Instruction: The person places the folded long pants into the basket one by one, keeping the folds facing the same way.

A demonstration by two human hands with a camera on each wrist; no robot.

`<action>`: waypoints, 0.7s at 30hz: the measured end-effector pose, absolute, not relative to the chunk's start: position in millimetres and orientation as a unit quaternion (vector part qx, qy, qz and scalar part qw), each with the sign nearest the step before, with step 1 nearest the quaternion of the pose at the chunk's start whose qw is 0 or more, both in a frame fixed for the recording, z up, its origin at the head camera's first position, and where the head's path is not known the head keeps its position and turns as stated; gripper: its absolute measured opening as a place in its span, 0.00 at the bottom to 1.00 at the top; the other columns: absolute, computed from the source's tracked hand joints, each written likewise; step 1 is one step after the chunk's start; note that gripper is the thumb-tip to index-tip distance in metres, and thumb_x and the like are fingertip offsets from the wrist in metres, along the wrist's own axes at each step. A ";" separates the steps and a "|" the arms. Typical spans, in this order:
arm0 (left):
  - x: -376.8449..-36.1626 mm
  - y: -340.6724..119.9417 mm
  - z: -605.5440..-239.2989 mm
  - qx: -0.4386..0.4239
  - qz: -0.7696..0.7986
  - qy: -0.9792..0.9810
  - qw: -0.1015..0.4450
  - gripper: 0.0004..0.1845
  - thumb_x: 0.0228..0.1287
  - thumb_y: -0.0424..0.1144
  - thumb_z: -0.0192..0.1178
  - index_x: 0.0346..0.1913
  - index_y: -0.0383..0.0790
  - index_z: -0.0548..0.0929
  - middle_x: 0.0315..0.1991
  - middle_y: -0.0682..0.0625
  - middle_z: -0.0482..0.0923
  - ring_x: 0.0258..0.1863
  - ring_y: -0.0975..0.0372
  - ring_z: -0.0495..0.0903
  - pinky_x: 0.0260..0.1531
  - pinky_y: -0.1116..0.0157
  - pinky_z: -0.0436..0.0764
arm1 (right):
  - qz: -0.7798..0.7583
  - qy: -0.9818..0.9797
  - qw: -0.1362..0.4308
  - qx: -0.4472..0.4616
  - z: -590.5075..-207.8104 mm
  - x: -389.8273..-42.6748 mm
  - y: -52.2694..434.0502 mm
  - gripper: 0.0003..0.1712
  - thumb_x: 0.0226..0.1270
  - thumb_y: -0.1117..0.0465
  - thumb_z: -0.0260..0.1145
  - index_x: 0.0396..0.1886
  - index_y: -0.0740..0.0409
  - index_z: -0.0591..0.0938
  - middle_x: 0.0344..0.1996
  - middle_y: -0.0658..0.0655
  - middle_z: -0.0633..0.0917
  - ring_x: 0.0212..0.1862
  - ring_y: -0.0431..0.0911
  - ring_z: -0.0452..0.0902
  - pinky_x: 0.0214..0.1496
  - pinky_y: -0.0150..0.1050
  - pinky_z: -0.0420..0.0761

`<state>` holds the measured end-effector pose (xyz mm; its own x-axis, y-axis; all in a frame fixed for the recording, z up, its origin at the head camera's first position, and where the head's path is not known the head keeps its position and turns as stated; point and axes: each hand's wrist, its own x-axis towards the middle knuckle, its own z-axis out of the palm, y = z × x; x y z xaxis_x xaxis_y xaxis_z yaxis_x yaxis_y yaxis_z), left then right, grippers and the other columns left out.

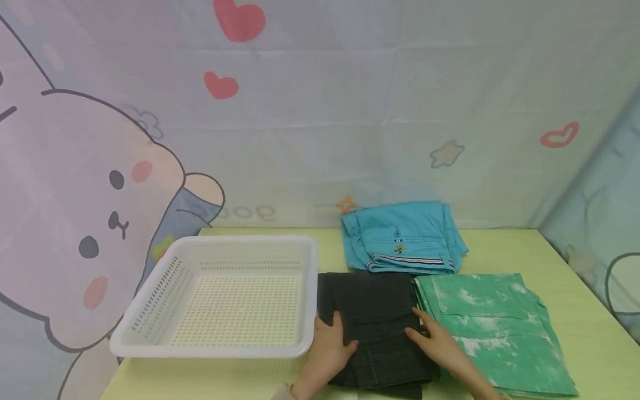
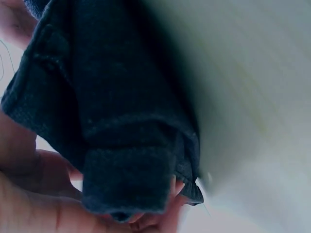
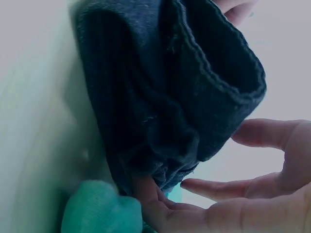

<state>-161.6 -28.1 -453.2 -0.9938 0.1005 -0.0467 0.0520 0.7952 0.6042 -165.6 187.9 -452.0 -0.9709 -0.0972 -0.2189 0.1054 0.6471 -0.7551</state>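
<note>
Dark jeans (image 1: 375, 328), folded, lie at table (image 1: 575, 333) front edge, btwn white basket (image 1: 215, 297) on the left and green garment (image 1: 492, 328) on the right, touching both. L hand (image 1: 327, 350) grips jeans' left edge, thumb on top, fingers curled under the fabric. R hand (image 1: 440, 341) holds the right edge, thumb on top; wrist view shows its fingers (image 3: 218, 189) mostly straight beneath the fold. Blue shorts (image 1: 402, 236) lie just behind.
</note>
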 end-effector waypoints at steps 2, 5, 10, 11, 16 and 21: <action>-161.8 -28.4 -452.9 0.041 0.320 0.946 0.036 0.38 0.49 0.43 0.65 0.58 0.22 0.64 0.55 0.17 0.52 0.54 0.32 0.63 0.44 0.48 0.74 | -0.443 0.885 0.142 0.014 -451.4 -166.2 190.0 0.38 0.64 0.50 0.54 0.66 0.67 0.55 0.61 0.76 0.61 0.57 0.68 0.64 0.46 0.53 0.74; -161.9 -28.6 -452.5 0.043 0.321 0.946 0.033 0.37 0.49 0.42 0.66 0.57 0.22 0.65 0.55 0.17 0.52 0.54 0.32 0.62 0.45 0.48 0.73 | -0.485 0.856 0.176 0.036 -450.5 -167.5 192.6 0.38 0.65 0.50 0.52 0.67 0.64 0.52 0.39 0.71 0.76 0.37 0.61 0.74 0.38 0.47 0.74; -160.9 -28.9 -452.6 0.054 0.323 0.945 0.021 0.36 0.48 0.41 0.66 0.56 0.21 0.66 0.57 0.17 0.50 0.57 0.31 0.57 0.48 0.47 0.71 | -0.533 0.820 0.201 0.052 -450.7 -168.2 195.2 0.37 0.66 0.52 0.52 0.68 0.64 0.49 0.10 0.47 0.60 0.15 0.41 0.53 0.24 0.37 0.63; -160.7 -28.8 -452.8 0.055 0.322 0.945 0.018 0.36 0.47 0.40 0.67 0.56 0.21 0.66 0.57 0.17 0.49 0.58 0.32 0.56 0.49 0.47 0.71 | -0.538 0.817 0.203 0.051 -450.7 -168.2 195.5 0.37 0.66 0.52 0.52 0.68 0.64 0.49 0.09 0.47 0.59 0.15 0.40 0.53 0.24 0.36 0.63; -160.5 -28.4 -452.6 0.052 0.321 0.946 0.013 0.36 0.45 0.39 0.68 0.55 0.22 0.67 0.58 0.17 0.47 0.59 0.32 0.53 0.51 0.46 0.68 | -0.563 0.797 0.213 0.050 -450.1 -168.0 197.2 0.38 0.66 0.52 0.52 0.68 0.63 0.48 0.16 0.54 0.70 0.19 0.40 0.62 0.28 0.37 0.67; -161.0 -28.3 -450.5 0.053 0.331 0.942 0.013 0.36 0.44 0.37 0.68 0.55 0.22 0.67 0.57 0.16 0.49 0.58 0.31 0.55 0.51 0.46 0.68 | -0.588 0.777 0.223 0.031 -450.1 -167.0 201.0 0.39 0.66 0.53 0.52 0.68 0.64 0.46 0.55 0.76 0.66 0.37 0.46 0.76 0.36 0.41 0.74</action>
